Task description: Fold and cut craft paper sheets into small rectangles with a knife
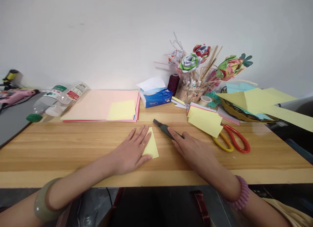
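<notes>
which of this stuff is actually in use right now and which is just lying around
In use: left hand pressed flat on the small yellow paper; right hand on the dark utility knife.

Lying about: scissors, tissue box, paper stack, plastic bottles, paper flowers.
</notes>
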Motion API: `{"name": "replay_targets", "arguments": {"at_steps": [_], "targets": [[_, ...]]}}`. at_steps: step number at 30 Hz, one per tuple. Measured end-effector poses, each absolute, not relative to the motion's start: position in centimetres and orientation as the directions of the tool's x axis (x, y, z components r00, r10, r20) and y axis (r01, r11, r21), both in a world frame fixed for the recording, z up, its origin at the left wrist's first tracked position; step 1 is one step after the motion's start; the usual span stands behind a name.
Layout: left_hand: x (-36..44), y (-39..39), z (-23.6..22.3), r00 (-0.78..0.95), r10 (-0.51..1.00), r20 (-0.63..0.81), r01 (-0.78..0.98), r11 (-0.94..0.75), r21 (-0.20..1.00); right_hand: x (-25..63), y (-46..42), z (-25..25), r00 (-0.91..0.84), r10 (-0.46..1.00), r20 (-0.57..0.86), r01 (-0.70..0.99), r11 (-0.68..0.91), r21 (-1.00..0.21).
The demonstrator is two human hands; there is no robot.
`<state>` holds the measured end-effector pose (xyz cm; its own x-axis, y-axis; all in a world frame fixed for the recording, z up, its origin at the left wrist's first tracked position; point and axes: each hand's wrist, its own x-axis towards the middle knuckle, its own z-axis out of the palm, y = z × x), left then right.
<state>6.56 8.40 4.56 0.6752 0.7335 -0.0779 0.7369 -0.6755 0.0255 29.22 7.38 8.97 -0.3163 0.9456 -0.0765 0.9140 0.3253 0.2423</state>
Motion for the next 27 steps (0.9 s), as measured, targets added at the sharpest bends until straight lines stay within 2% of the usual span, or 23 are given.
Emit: {"name": "replay_targets", "arguments": {"at_steps": [3,6,10,14,17,18,23,27], "targets": [[6.8,8.5,4.9,0.668,0.736,-0.11,0.743,-0.668,0.046,30.5,7.6,8.6,-0.308,0.951,-0.007,0.936,0.305,0.176],[8.0,9.5,4.7,0.645,0.758,-0.102,0.764,-0.637,0.097,32.2,7.4,7.8,-0.321,0.935,0.152,0.947,0.317,0.055],[11.3,12.1,4.3,0.567,0.824,-0.013,0.811,-0.555,0.186,33.5,6.9,7.8,-0.299,0.9,0.316,0.946,0.324,-0.026],[12.8,14.7,5.6,0.535,0.837,0.116,0.812,-0.547,0.202,34.2,5.9,8.3,-0.248,0.899,0.361,0.953,0.293,-0.075],[10.4,15.8,6.9,0.405,0.853,0.33,0.83,-0.495,0.259,35.1,5.0,7.9,-0.241,0.917,0.317,0.963,0.266,-0.04],[9.0,15.9,7.1,0.342,0.87,0.355,0.843,-0.451,0.292,35.4,4.8,7.6,-0.232,0.926,0.297,0.969,0.245,-0.006],[2.3,15.5,6.0,0.226,0.932,0.285,0.875,-0.323,0.361,35.9,5.4,6.1,-0.136,0.96,0.245,0.973,0.082,0.218],[0.5,15.0,4.8,0.218,0.947,0.235,0.821,-0.308,0.481,35.0,7.1,5.8,-0.178,0.956,0.234,0.96,0.116,0.256]]}}
